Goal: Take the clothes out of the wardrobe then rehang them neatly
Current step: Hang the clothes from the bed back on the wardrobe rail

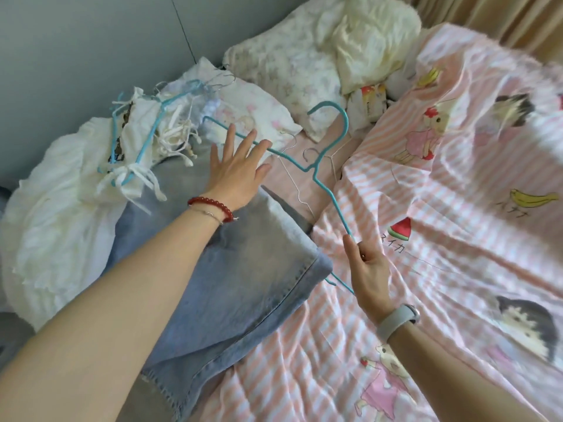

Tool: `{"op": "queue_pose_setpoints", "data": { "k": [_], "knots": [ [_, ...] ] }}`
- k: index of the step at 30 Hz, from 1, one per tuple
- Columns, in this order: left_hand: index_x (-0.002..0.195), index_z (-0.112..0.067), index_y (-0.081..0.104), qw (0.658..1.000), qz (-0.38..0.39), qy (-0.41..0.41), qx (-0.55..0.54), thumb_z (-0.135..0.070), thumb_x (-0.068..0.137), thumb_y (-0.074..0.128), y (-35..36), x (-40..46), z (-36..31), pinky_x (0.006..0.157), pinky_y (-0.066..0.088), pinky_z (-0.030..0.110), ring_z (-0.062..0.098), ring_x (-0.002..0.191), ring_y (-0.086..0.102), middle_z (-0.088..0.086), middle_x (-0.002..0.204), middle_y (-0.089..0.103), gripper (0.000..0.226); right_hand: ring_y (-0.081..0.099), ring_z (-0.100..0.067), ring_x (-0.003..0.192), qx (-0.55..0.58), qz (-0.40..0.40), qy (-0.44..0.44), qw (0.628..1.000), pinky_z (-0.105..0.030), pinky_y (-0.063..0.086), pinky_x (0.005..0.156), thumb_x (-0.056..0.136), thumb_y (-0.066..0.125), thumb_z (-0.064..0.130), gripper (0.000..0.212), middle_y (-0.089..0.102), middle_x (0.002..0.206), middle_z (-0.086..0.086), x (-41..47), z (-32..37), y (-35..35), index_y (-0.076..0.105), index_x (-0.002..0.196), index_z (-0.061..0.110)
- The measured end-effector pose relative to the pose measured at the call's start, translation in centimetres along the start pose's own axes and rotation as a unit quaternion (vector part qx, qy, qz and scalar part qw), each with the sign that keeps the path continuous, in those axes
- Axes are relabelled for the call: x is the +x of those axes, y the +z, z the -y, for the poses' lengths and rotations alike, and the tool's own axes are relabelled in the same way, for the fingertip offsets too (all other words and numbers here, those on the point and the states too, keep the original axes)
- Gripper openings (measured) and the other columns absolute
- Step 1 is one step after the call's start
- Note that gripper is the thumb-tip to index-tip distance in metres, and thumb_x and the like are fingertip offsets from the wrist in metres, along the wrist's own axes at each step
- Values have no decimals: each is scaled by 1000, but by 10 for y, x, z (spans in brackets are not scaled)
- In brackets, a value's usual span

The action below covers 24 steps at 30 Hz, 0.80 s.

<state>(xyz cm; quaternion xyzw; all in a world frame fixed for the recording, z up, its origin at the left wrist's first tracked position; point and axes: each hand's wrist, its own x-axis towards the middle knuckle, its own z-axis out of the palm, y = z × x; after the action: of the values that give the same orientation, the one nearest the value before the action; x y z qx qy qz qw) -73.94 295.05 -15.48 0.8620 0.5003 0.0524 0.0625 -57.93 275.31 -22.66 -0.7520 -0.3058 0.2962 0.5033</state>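
Two hands are out over the bed. My right hand point(367, 269) pinches one arm of a blue hanger point(327, 175) at centre frame, its hook pointing to the upper middle. My left hand point(236, 175) hovers spread above folded jeans point(243, 284). White clothes point(70, 190) on hangers lie at left.

Bed point(304, 376): covered by a pink-and-white striped sheet printed with cartoon figures and fruit. Pillows point(283, 65): pale floral, at the far end. Wall point(91, 41): plain grey, left side. Curtain point(502, 16): beige, upper right. Lighting: soft daylight.
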Motion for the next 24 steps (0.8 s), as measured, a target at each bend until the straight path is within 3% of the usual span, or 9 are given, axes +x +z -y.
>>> {"op": "queue_pose_setpoints", "data": {
  "k": [2,4,6,9,11,16,19,24],
  "knots": [
    [121,-16,54,999,-44,22,-7,-29,97,42,-5,-3,-12,111,5,52,27,133,31,10,129,49,30,25,-5,47,-7,-11,4,1000,-19,23,45,88,59,24,48,22,52,3,-7,-7,-15,28,53,13],
    [105,-9,63,996,-68,58,8,-27,94,49,-13,-11,-26,104,20,45,32,104,53,16,102,57,26,27,-8,51,-20,-17,4,1000,-25,25,50,88,59,24,46,26,53,-1,-13,-14,-31,33,53,8],
    [96,-5,64,994,-68,81,-7,-27,91,54,-23,-29,-36,85,32,42,35,87,54,18,88,57,25,33,-16,55,-48,-20,-6,999,-31,24,54,88,58,22,43,31,55,-1,-17,-19,-47,38,53,7],
    [84,-6,64,991,-102,84,-12,-27,87,60,-37,-71,-46,69,38,41,34,73,56,14,75,59,22,43,-16,63,-70,-37,-28,996,-25,25,58,87,59,17,31,41,66,5,-23,-20,-62,49,58,17],
    [77,-6,64,990,-117,77,-13,-25,83,64,-46,-103,-53,62,40,39,31,64,56,11,67,58,20,46,-16,69,-73,-42,-49,995,-21,28,62,87,60,12,19,43,73,5,-27,-18,-69,58,68,12],
    [71,-8,63,988,-137,56,-36,-20,78,72,-79,-163,-66,51,44,34,28,49,53,5,59,56,17,48,-26,76,-100,-31,-124,987,-40,42,67,87,57,4,9,43,84,-4,-42,1,-82,60,80,-1],
    [72,-11,64,986,-155,43,-38,-23,79,71,-107,-191,-72,46,41,29,26,48,54,3,61,58,15,49,-31,80,-98,-44,-178,978,-43,42,70,87,55,2,8,43,86,-5,-50,26,-90,61,84,-2],
    [76,-12,65,976,-209,-11,-50,-22,81,69,-166,-229,-73,46,44,33,26,55,57,0,64,63,12,51,-35,84,-81,-71,-243,964,-48,38,80,85,48,14,19,55,85,-15,-63,95,-87,61,84,0]
  ]
}}
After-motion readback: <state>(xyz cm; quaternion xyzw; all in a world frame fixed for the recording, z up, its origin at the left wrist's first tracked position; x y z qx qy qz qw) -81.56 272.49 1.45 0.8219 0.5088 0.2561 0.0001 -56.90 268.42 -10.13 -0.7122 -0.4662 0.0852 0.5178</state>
